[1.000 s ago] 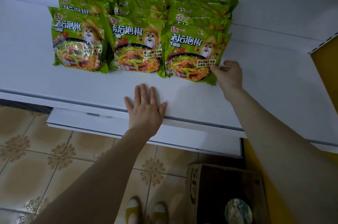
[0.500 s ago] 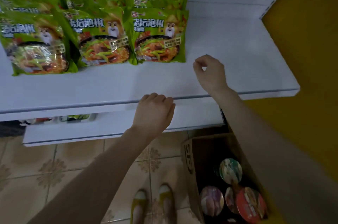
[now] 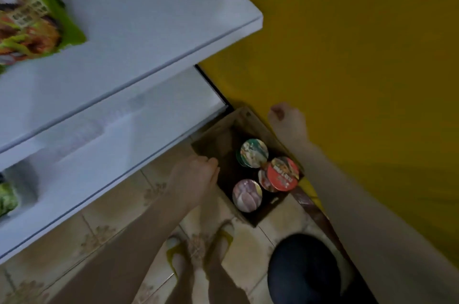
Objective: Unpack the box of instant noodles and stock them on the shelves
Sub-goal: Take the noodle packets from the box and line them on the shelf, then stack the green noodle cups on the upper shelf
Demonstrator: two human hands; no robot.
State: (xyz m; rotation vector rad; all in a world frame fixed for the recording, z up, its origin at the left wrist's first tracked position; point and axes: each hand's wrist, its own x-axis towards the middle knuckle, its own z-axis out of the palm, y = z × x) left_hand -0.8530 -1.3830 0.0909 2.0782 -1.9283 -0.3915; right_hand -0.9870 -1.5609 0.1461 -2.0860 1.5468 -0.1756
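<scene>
Fig. legend | legible text: I am reading none | green noodle packet [image 3: 37,18]: print is blurring out | red cup lid [image 3: 283,173]: white lettering is showing, unreadable

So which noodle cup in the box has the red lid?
The red-lidded cup against the cardboard box's right wall; the green-lidded cup and pink-lidded cup sit left of it.

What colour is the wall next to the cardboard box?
The plain wall beside the brown cardboard box is mustard yellow, shown best in the head view.
</scene>
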